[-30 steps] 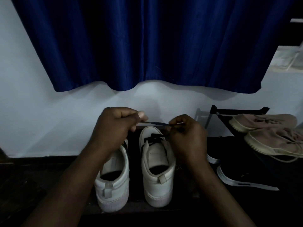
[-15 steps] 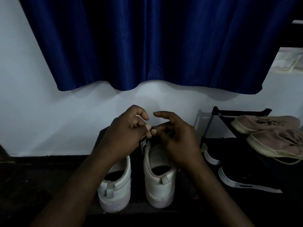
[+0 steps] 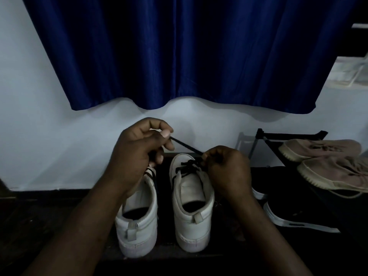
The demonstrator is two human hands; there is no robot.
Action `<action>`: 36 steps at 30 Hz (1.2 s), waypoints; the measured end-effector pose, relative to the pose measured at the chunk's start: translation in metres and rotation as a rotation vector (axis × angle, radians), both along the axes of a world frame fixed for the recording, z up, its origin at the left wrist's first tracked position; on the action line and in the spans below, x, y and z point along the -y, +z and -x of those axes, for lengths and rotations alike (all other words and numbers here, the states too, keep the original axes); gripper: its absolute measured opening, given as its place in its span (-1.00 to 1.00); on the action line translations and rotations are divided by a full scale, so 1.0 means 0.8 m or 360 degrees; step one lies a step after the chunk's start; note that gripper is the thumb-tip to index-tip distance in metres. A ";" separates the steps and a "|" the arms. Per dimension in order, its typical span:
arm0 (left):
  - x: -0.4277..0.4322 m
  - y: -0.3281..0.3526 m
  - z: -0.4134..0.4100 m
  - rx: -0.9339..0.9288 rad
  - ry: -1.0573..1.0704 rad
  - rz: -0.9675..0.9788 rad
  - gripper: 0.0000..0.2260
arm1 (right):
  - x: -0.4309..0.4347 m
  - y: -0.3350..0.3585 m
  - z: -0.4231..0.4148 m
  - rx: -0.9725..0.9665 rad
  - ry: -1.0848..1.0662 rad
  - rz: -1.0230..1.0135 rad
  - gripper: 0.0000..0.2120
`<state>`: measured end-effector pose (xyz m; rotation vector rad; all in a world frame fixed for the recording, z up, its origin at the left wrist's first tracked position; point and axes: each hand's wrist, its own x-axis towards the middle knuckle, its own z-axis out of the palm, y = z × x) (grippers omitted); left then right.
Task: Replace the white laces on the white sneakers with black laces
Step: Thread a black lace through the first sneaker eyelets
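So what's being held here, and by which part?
The black lace. The left hand pinches its free stretch between thumb and forefinger; the right hand pinches it close to the lacing on the right sneaker. It runs straight between them.

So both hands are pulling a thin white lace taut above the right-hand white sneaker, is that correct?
Not quite: the head view shows the thin lace is black. The left hand and right hand do pull it taut above the right-hand white sneaker.

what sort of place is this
Likely a room in a home, at a shoe-storage corner: a black shoe rack holding beige sneakers, white sneakers nearby, and a blue curtain above.
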<state>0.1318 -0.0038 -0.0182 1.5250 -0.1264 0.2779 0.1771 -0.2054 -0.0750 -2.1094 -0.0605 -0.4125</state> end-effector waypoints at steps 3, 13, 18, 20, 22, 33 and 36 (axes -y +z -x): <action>0.001 0.000 0.001 0.0003 -0.0139 0.0189 -0.79 | -0.004 0.002 0.004 -0.0031 0.0082 0.0010 -0.89; 0.018 -0.012 -0.002 0.0144 0.0341 -0.0259 -0.86 | -0.017 0.017 0.020 0.0014 0.0662 -0.0413 -0.69; 0.022 -0.025 -0.008 0.0135 0.0524 -0.0475 -0.93 | 0.021 0.015 0.006 -0.0200 0.0306 -0.0338 -0.89; 0.028 -0.031 -0.013 0.0150 0.0481 -0.0743 -0.97 | 0.030 0.020 0.012 -0.0238 0.0352 -0.0216 -0.86; 0.037 -0.033 -0.014 0.0126 0.0369 -0.1008 -0.96 | 0.032 0.023 0.023 -0.0269 0.0448 -0.0082 -0.81; 0.053 -0.043 -0.018 -0.0110 0.0269 -0.1748 -0.94 | 0.030 0.010 0.029 -0.0534 0.0411 -0.0324 -0.86; 0.051 -0.044 -0.021 -0.0169 0.0257 -0.1734 -0.90 | 0.032 0.011 0.025 -0.0730 0.0386 -0.0695 -0.74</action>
